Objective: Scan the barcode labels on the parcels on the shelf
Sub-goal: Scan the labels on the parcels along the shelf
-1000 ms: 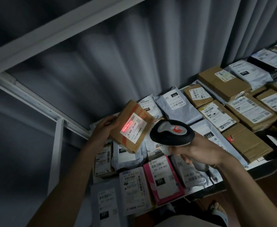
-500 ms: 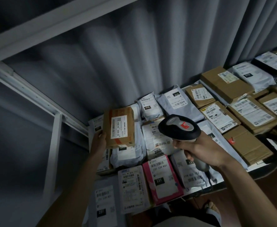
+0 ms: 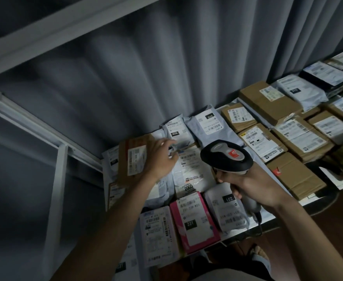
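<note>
Reaching left hand (image 3: 160, 157), fingers loose and holding nothing, over parcels mid-frame; right hand (image 3: 253, 186) gripping scanner (image 3: 226, 156). Next, probably: pick another parcel, aim at its label.

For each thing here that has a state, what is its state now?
left hand: open, fingers spread above the parcels
right hand: grips the scanner handle
scanner: held up, no red beam visible
brown box: lying on the shelf, label up
pink parcel: lying flat, label up
</note>
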